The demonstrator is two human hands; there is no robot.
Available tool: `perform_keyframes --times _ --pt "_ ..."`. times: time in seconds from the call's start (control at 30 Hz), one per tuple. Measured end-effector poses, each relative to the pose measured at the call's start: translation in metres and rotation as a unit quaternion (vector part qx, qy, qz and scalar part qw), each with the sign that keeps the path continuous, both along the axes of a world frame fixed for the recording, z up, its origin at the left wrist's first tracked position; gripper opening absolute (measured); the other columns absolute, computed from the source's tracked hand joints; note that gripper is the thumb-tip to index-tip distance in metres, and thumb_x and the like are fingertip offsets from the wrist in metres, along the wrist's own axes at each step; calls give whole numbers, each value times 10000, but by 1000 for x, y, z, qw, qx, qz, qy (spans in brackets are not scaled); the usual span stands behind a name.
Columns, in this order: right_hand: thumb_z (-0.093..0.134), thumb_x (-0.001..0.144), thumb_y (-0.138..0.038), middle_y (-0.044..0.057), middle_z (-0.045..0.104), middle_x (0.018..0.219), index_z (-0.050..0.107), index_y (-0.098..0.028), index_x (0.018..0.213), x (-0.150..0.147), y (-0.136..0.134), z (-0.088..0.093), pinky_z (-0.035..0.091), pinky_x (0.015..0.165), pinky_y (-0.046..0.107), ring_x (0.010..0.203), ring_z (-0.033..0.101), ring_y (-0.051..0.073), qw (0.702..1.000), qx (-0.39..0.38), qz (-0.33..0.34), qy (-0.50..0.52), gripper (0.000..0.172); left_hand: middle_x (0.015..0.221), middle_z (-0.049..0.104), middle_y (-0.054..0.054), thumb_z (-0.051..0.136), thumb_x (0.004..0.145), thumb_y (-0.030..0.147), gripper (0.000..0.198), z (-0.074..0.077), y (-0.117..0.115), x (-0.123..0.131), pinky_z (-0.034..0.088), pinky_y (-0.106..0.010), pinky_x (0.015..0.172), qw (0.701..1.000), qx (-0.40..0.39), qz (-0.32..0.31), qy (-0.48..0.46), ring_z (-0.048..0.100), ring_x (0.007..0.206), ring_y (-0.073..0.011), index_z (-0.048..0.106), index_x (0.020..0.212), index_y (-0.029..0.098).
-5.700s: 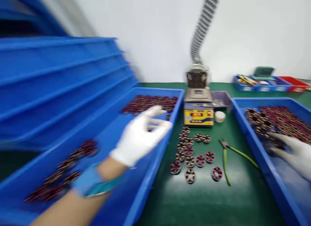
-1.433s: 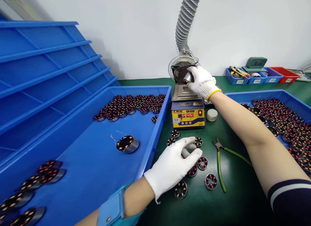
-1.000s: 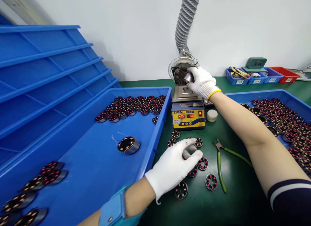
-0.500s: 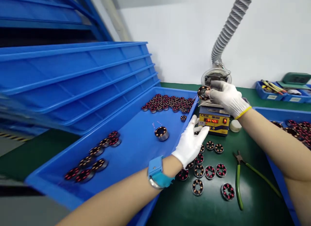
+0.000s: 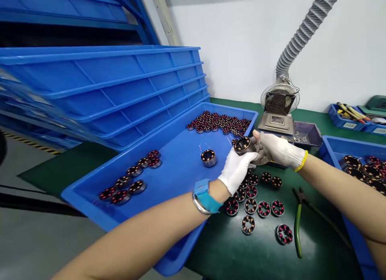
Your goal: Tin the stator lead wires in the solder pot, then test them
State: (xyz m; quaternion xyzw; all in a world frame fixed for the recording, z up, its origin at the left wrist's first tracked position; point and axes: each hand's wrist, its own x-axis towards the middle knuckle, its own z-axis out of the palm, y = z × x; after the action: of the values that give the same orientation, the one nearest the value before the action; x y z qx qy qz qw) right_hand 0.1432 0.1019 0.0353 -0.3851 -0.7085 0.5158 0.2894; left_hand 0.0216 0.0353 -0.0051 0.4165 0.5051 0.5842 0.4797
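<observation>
Both my hands wear white gloves and meet over the right rim of the big blue tray (image 5: 169,183). My right hand (image 5: 276,150) grips a round wound coil ring (image 5: 241,144) with thin wires sticking up. My left hand (image 5: 238,169) is closed under and against the same ring. One single ring (image 5: 209,157) lies alone in the tray. A dense group of rings (image 5: 218,122) fills the tray's far end and a few rings (image 5: 129,183) lie near its front left.
Several loose rings (image 5: 256,199) lie on the green mat beside green-handled cutters (image 5: 298,227). A solder pot with a fan (image 5: 279,111) and grey hose stands behind. Stacked blue trays (image 5: 105,87) lean at left. Another blue tray of rings (image 5: 364,171) is at right.
My right hand came down from the fan unit with the ring to the tray's rim. My left hand rose from the loose rings to meet it. The view swung left.
</observation>
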Motion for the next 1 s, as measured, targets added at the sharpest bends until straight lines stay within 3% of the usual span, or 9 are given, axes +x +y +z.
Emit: perform_keyframes --times 0.07,0.13,0.33,0.4,0.47,0.57,0.7,0.83,1.0 --pt "514 765 -813 92 668 626 630 -184 688 3 7 -3 582 515 361 513 638 204 991 -128 45 -3 644 933 686 -51 687 612 206 422 4 -3 2 544 -344 737 1000 -9 -19 -7 634 764 -172 596 1019 142" --pt "585 744 -782 80 665 627 613 -176 707 5 10 -5 564 474 321 484 624 184 974 -210 82 1 608 929 677 -30 688 552 153 478 8 -6 3 527 -332 788 999 -2 -36 -10 618 792 -163 587 1019 137" --pt "800 713 -487 40 672 662 565 -186 783 16 17 -2 555 476 250 530 639 160 969 -204 138 1 388 1060 674 -57 722 552 141 581 3 -5 0 483 -391 942 996 -4 -35 78 616 1009 -238 557 1109 135" --pt "797 734 -387 44 698 772 601 -188 898 21 24 -1 569 519 237 619 668 161 981 -156 116 -1 324 1197 644 -95 737 616 186 643 -3 -2 -1 450 -411 1013 994 -1 -24 105 605 1093 -248 506 1214 143" --pt "775 761 -327 40 704 850 612 -201 1041 26 35 0 569 533 227 670 675 157 993 -103 51 7 348 1362 550 -133 729 688 254 724 -9 1 -2 447 -426 1032 994 -9 -36 106 609 1114 -246 416 1333 153" --pt "766 779 -321 35 698 853 615 -198 1059 36 52 2 557 517 228 631 647 135 995 -69 -55 35 341 1506 390 -173 706 755 355 820 -13 3 -4 469 -454 1012 990 -52 -73 113 616 1111 -257 295 1437 160" --pt "675 860 -318 33 685 799 626 -183 904 49 64 6 518 485 215 587 614 115 984 -107 -104 96 150 1512 390 -165 685 798 446 811 -13 0 -7 466 -457 1017 980 -69 -118 146 579 1175 -267 284 1454 188" --pt "594 908 -289 6 643 683 617 -195 903 49 61 16 474 450 203 543 587 116 973 -160 -123 113 98 1497 413 -140 669 810 474 764 -9 -2 -7 479 -452 998 975 -79 -139 155 567 1193 -267 319 1439 220" --pt "549 934 -265 15 658 712 609 -182 939 44 52 24 485 458 208 544 597 118 966 -192 -131 110 102 1491 417 -157 662 810 446 771 -2 -4 -3 471 -454 1001 972 -103 -147 152 545 1222 -279 313 1449 192"
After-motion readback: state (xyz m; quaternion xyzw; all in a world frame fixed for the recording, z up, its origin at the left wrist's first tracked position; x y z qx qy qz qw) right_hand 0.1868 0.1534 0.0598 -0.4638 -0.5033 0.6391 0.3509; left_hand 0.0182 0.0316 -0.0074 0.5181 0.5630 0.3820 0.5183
